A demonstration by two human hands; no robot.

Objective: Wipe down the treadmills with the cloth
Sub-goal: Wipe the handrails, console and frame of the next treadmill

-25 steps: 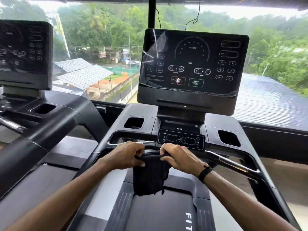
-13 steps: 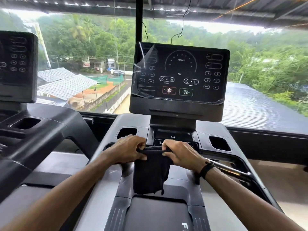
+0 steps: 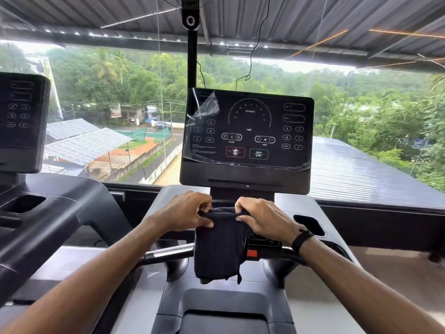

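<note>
Cloth pinched at top by left hand, right hand, hanging before console.

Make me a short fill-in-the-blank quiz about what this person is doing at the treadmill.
1. Both hands, left hand and right hand, hold a dark ____ by its top edge.
2. The right wrist wears a black ____.
3. The treadmill's flat black console screen shows the word ____ inside its dial.

Answers: cloth; band; DISTANCE
</note>
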